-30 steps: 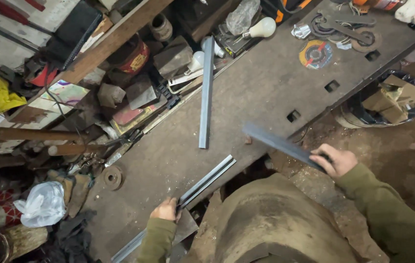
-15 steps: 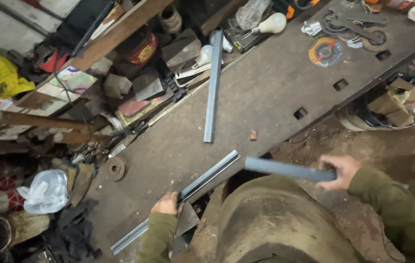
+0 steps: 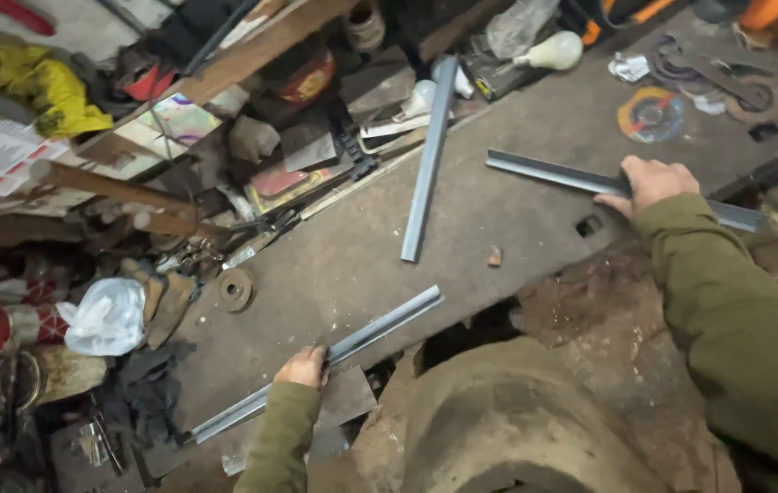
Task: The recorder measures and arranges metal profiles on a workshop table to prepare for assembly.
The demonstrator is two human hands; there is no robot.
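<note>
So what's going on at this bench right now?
A person is handling metal bars on a cluttered workbench. The left hand grips a long bar lying along the bench's near edge. The right hand presses on a second bar farther out. A third bar lies untouched between them.

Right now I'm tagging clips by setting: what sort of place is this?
Probably a metalwork workshop: steel profile bars on a worn metal bench, a cutting disc, and cluttered scrap along the back.

left hand (image 3: 302, 367) bare | right hand (image 3: 649, 183) bare | sleeves olive-green, long, cuffed at wrists
</note>
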